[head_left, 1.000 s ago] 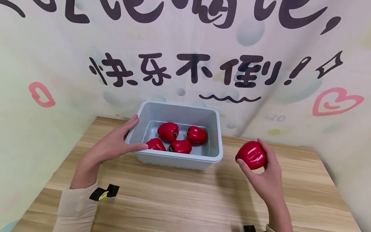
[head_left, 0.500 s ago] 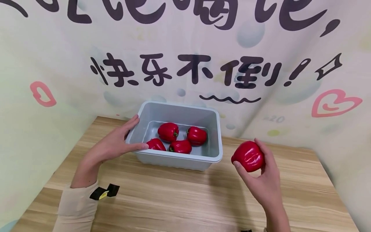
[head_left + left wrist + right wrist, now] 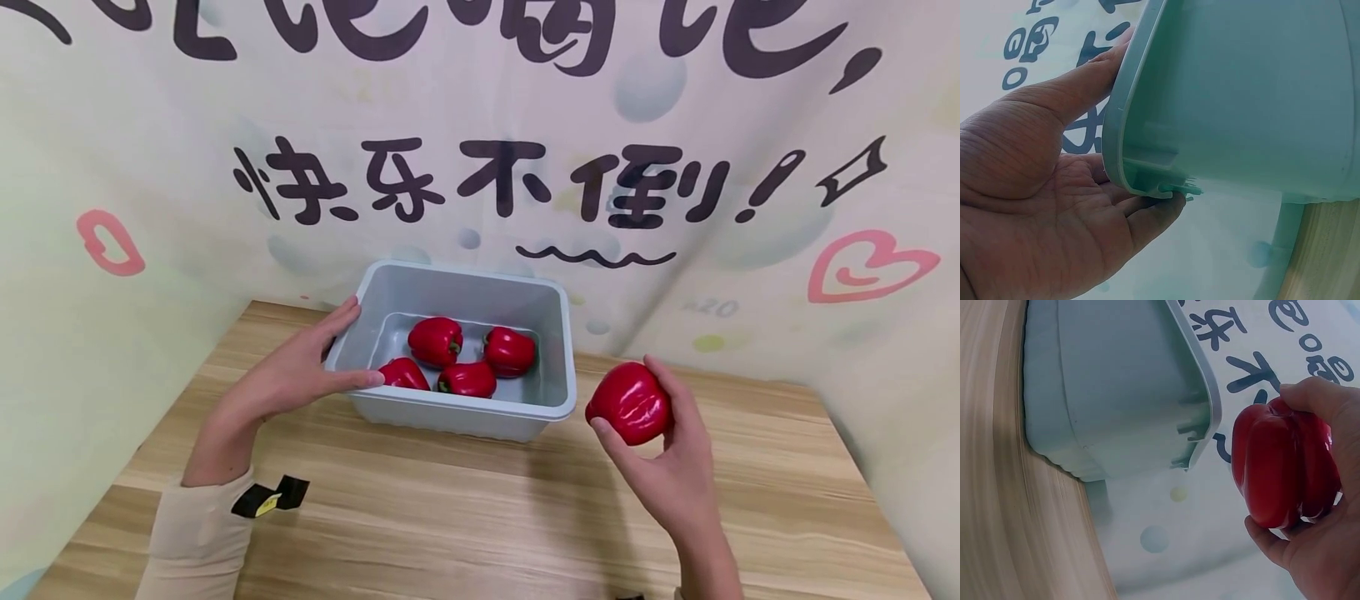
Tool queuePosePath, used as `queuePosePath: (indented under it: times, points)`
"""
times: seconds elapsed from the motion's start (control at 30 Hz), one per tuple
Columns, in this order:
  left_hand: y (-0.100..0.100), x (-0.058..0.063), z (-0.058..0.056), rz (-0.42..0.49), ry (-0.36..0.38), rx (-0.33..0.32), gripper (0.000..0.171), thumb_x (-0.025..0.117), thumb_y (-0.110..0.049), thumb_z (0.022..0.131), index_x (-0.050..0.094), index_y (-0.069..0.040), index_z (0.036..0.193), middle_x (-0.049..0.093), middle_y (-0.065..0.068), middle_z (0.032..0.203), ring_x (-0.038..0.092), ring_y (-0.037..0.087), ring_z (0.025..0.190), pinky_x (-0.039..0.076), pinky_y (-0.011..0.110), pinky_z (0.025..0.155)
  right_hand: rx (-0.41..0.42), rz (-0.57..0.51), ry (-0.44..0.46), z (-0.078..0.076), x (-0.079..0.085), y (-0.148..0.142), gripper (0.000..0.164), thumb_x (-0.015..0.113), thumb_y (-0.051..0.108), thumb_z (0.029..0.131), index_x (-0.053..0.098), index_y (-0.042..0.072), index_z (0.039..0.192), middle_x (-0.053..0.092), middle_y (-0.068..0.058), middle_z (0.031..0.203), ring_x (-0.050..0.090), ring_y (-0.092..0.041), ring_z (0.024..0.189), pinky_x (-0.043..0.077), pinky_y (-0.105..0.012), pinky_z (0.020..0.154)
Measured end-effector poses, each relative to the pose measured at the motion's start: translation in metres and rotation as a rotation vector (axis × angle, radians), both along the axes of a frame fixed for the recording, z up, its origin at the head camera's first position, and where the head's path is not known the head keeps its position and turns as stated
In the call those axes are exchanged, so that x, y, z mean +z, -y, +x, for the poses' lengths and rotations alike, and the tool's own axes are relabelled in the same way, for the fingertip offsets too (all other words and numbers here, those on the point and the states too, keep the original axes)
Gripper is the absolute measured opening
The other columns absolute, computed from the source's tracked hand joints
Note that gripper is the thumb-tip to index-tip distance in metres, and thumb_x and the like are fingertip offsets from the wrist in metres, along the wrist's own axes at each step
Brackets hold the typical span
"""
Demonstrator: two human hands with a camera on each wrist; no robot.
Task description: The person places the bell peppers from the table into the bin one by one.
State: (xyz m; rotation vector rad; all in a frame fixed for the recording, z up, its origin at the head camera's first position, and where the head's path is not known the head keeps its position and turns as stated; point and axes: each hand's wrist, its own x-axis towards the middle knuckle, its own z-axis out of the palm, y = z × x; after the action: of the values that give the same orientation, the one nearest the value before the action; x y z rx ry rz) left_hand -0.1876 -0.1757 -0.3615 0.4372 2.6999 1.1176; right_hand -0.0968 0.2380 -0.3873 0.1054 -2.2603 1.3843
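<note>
A light grey-blue plastic bin (image 3: 457, 419) stands on the wooden table near the back, with several red bell peppers (image 3: 435, 342) lying inside. My left hand (image 3: 296, 368) grips the bin's left end, the thumb over the front rim and the fingers along the left side. In the left wrist view, fingertips (image 3: 1172, 206) curl under the rim (image 3: 1113, 131). Right of the bin, my right hand (image 3: 678, 471) holds another red bell pepper (image 3: 630, 404) above the table, between thumb and fingers. The right wrist view has this pepper (image 3: 1282, 465) beside the bin's outer wall (image 3: 1129, 394).
Behind the table (image 3: 420, 508) hangs a pale printed cloth (image 3: 480, 225) with large dark characters, close to the bin's back rim. Similar pale cloth rises at the left and right sides. A black strap end (image 3: 270, 497) sticks out from the left sleeve (image 3: 198, 533).
My right hand has moved left toward the bin, carrying the bell pepper. My left hand, the bin and the peppers inside it have stayed in place.
</note>
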Motion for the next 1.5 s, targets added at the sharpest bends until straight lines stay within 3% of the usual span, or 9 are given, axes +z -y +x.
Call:
queuePosePath:
  times: [0.63,0.8,0.97,1.1,1.33,1.5]
  points:
    - [0.000,-0.001,0.001,-0.003,-0.004,0.009,0.109,0.081,-0.050,0.091,0.016,-0.014,0.171,0.019,0.018,0.178,0.047,0.042,0.139,0.056,0.051,0.100,0.067,0.023,-0.037,-0.001,-0.005,0.015,0.092,0.087,-0.009,0.075,0.051,0.016,0.156,0.060,-0.001,0.143,0.058,-0.011,0.126,0.054,-0.008,0.092]
    - [0.001,0.000,0.001,-0.010,-0.003,0.010,0.109,0.081,-0.050,0.091,0.016,-0.014,0.171,0.018,0.018,0.178,0.046,0.042,0.139,0.056,0.050,0.099,0.071,-0.008,-0.039,-0.001,-0.006,0.017,0.094,0.087,-0.009,0.076,0.046,0.016,0.158,0.058,0.002,0.145,0.057,-0.013,0.128,0.054,-0.008,0.093]
    - [0.000,0.000,0.001,-0.016,-0.007,0.008,0.109,0.081,-0.051,0.091,0.017,-0.013,0.171,0.018,0.017,0.178,0.047,0.041,0.138,0.056,0.048,0.098,0.098,-0.033,-0.099,-0.002,-0.007,0.019,0.089,0.086,-0.011,0.076,0.046,0.007,0.153,0.057,0.003,0.142,0.059,-0.016,0.124,0.055,-0.010,0.092]
    - [-0.001,-0.001,0.001,-0.012,-0.020,0.002,0.109,0.081,-0.050,0.091,0.018,-0.012,0.171,0.018,0.016,0.178,0.048,0.041,0.139,0.055,0.048,0.098,0.085,-0.011,-0.124,-0.005,-0.007,0.019,0.087,0.086,-0.011,0.075,0.048,0.006,0.152,0.058,0.004,0.140,0.060,-0.014,0.122,0.054,-0.008,0.091]
    - [0.000,0.000,0.002,-0.010,-0.018,0.012,0.109,0.081,-0.050,0.091,0.018,-0.012,0.170,0.018,0.017,0.178,0.045,0.042,0.142,0.054,0.051,0.101,0.106,0.030,-0.166,-0.011,-0.009,0.020,0.089,0.087,-0.011,0.073,0.052,0.007,0.153,0.060,-0.011,0.142,0.059,-0.013,0.124,0.054,-0.008,0.091]
    - [0.000,0.000,0.002,-0.010,-0.017,0.011,0.109,0.081,-0.050,0.091,0.017,-0.013,0.171,0.019,0.017,0.178,0.045,0.042,0.143,0.054,0.053,0.102,0.099,0.055,-0.179,-0.013,-0.011,0.021,0.088,0.087,-0.009,0.075,0.052,0.009,0.154,0.060,-0.013,0.141,0.059,-0.012,0.123,0.053,-0.007,0.091]
